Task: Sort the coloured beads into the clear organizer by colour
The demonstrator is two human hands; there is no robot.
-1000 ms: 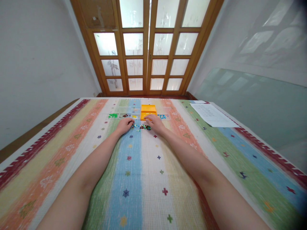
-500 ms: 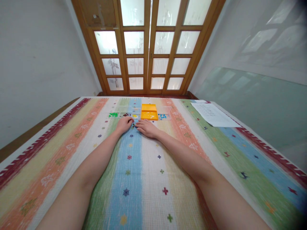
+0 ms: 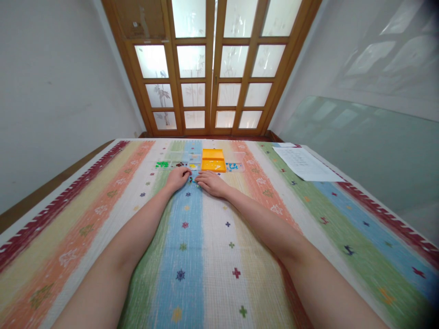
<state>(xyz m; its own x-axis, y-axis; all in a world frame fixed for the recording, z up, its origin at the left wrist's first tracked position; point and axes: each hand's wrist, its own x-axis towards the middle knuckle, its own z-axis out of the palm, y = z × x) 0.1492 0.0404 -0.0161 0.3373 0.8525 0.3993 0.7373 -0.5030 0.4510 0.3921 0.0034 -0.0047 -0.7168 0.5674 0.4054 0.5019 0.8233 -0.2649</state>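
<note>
My left hand (image 3: 177, 179) rests on the striped cloth with its fingers curled together; whatever is between its fingertips is too small to make out. Facing it, my right hand (image 3: 211, 183) lies low with fingers stretched to the left and slightly apart. In the gap between the hands are small dark and blue pieces (image 3: 192, 181), close to the right fingertips. Just beyond stand open clear boxes holding green pieces (image 3: 162, 164), brown pieces (image 3: 179, 164), yellow pieces (image 3: 194, 166) and blue pieces (image 3: 233, 167). Among them an open orange-yellow box (image 3: 213, 153) contains small white pieces.
A patterned striped tablecloth (image 3: 185, 292) covers the table. Printed paper sheets (image 3: 305, 162) lie at the back right. Behind the table are wooden glazed doors (image 3: 209, 82), and a pale glass panel (image 3: 360, 141) leans against the right wall.
The right fingertips have shifted slightly, and a bit of blue now shows among the small pieces between the hands. The left hand and the boxes look unmoved.
</note>
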